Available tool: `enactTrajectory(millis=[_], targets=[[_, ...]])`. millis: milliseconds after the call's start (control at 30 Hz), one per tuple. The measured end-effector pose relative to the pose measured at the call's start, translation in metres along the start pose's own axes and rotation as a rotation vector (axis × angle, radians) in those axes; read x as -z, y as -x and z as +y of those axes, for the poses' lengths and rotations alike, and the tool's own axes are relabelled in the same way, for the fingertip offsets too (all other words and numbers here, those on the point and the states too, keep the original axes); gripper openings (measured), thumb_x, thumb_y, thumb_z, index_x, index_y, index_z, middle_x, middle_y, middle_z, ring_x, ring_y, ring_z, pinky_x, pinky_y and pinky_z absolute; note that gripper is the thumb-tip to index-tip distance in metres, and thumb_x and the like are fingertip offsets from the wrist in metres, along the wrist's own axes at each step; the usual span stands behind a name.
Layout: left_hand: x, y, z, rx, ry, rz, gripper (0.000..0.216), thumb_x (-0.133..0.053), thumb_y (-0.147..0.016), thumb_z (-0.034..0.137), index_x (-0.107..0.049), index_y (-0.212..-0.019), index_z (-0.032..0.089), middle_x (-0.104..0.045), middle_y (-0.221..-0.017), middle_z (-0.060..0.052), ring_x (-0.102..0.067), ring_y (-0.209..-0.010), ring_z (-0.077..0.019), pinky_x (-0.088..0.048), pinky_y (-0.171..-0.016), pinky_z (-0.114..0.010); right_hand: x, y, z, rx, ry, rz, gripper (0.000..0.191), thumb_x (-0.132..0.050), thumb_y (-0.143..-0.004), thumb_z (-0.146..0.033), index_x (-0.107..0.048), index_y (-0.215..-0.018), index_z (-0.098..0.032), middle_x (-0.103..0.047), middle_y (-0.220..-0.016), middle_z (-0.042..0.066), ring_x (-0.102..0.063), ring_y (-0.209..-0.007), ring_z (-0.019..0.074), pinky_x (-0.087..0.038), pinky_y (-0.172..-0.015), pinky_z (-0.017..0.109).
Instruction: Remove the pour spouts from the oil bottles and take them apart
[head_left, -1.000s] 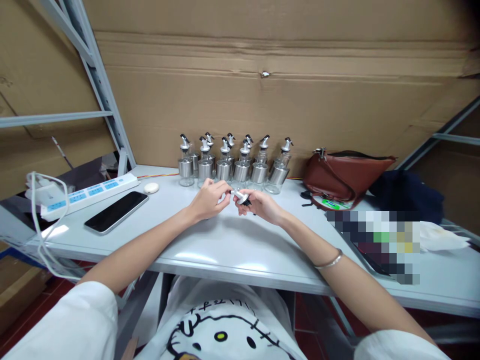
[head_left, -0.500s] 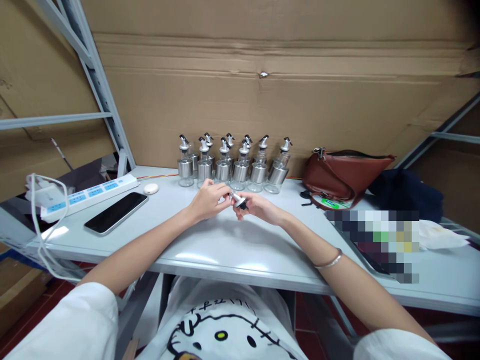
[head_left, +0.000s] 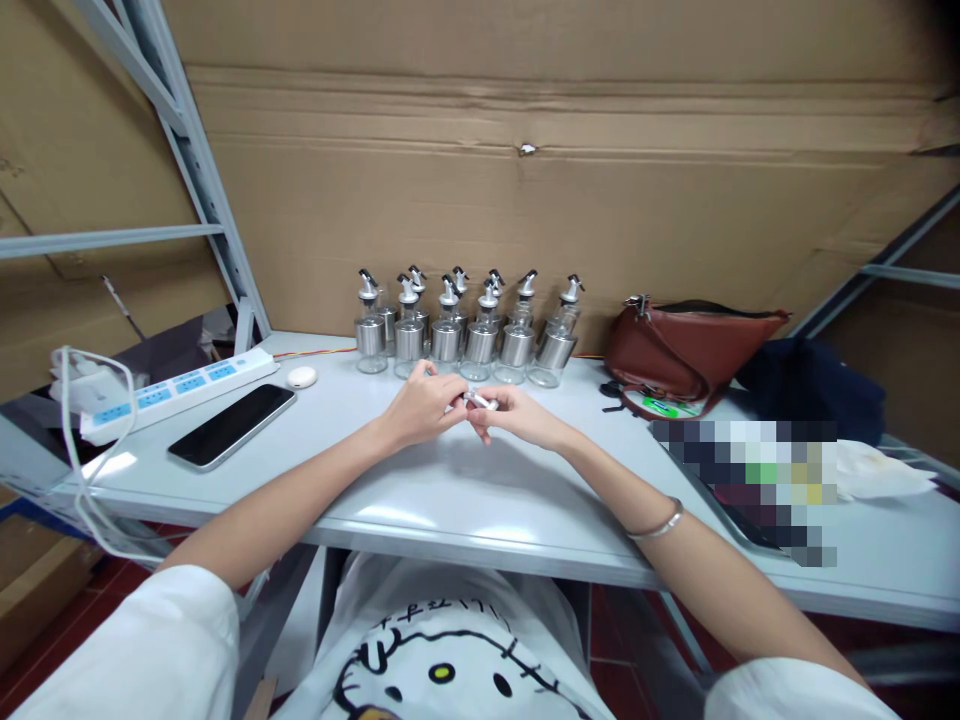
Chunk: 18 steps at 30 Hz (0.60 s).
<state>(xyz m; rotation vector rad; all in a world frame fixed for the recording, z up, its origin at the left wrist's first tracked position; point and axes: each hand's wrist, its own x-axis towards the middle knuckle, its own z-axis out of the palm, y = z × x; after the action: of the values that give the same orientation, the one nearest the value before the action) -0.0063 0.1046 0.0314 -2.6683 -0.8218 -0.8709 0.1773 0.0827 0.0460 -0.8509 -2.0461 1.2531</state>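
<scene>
Between my two hands, above the front half of the table, is a small silver pour spout (head_left: 480, 399) like those on the bottles. My left hand (head_left: 429, 405) pinches one end of it, fingers bent. My right hand (head_left: 517, 417) is closed around the other end, with the thumb over it and its dark part hidden. Just behind the hands stand several glass bottles with steel sleeves (head_left: 480, 345) in close rows. Most carry silver spouts with black flip caps (head_left: 448, 288).
On the left lie a black phone (head_left: 232, 425), a white power strip (head_left: 180, 392) and a round white case (head_left: 301, 377). A brown bag (head_left: 686, 350) stands at the right, near a blurred-out item (head_left: 750, 480) and a crumpled white tissue (head_left: 881, 468). Cardboard (head_left: 555, 200) backs the table.
The spout has turned in my fingers, so its black end no longer shows below. My right thumb now lies across it, and my left fingers have shifted slightly. The bottles stay put.
</scene>
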Motion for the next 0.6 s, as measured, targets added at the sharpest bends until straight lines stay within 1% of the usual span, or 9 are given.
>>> enactTrajectory(millis=[133,233,333,433,533,600], targets=[[-0.0021,-0.0001,-0.0018,0.016,0.005,-0.038,0.017,-0.035,-0.083,0.017,-0.049,-0.074,0.017,-0.06,-0.066,0.002,-0.048,-0.057,-0.0113,-0.031,-0.079,-0.032,-0.0012,-0.0008,0.0016,0.007,-0.007,-0.002,0.018,-0.056,-0.075,-0.032,-0.05,-0.068,-0.016,-0.054,-0.062,-0.003,-0.055,-0.055,0.0108,-0.043,-0.062,0.027],[-0.003,-0.0012,-0.0013,0.048,0.014,-0.074,0.016,-0.034,-0.082,0.015,-0.048,-0.075,0.017,-0.06,-0.068,0.001,-0.049,-0.059,-0.0121,-0.034,-0.079,-0.031,-0.0038,-0.0014,0.003,0.03,0.042,0.02,0.014,-0.052,-0.075,-0.028,-0.048,-0.067,-0.017,-0.052,-0.059,-0.004,-0.053,-0.056,0.0104,-0.041,-0.062,0.025],[-0.0022,-0.0023,0.0,0.115,0.06,-0.125,0.015,-0.033,-0.082,0.016,-0.047,-0.076,0.018,-0.059,-0.069,-0.001,-0.051,-0.062,-0.014,-0.037,-0.07,-0.027,-0.0068,-0.0019,0.0058,0.05,0.128,0.082,0.009,-0.047,-0.074,-0.023,-0.048,-0.067,-0.018,-0.052,-0.058,-0.004,-0.047,-0.057,0.0098,-0.036,-0.059,0.023],[-0.0008,-0.0028,0.001,0.158,0.1,-0.159,0.013,-0.034,-0.082,0.017,-0.044,-0.075,0.019,-0.057,-0.069,-0.001,-0.05,-0.063,-0.0157,-0.036,-0.061,-0.026,-0.0089,-0.0021,0.0078,0.059,0.16,0.117,0.006,-0.046,-0.073,-0.021,-0.048,-0.069,-0.018,-0.054,-0.061,-0.003,-0.045,-0.059,0.0103,-0.034,-0.058,0.023],[0.0004,-0.0036,0.0012,0.148,0.091,-0.146,0.012,-0.034,-0.082,0.017,-0.041,-0.072,0.02,-0.054,-0.065,0.0,-0.047,-0.059,-0.0153,-0.037,-0.063,-0.026,-0.0095,-0.0018,0.0075,0.08,0.198,0.139,0.006,-0.045,-0.074,-0.021,-0.049,-0.071,-0.018,-0.053,-0.062,-0.003,-0.044,-0.06,0.0107,-0.033,-0.059,0.023],[0.0009,-0.0045,0.0007,0.127,0.069,-0.133,0.013,-0.034,-0.081,0.017,-0.04,-0.07,0.02,-0.051,-0.061,0.001,-0.046,-0.057,-0.0149,-0.037,-0.066,-0.027,-0.0091,-0.0016,0.0067,0.116,0.293,0.181,0.006,-0.045,-0.073,-0.02,-0.048,-0.069,-0.018,-0.05,-0.061,-0.003,-0.043,-0.058,0.0103,-0.031,-0.057,0.022]])
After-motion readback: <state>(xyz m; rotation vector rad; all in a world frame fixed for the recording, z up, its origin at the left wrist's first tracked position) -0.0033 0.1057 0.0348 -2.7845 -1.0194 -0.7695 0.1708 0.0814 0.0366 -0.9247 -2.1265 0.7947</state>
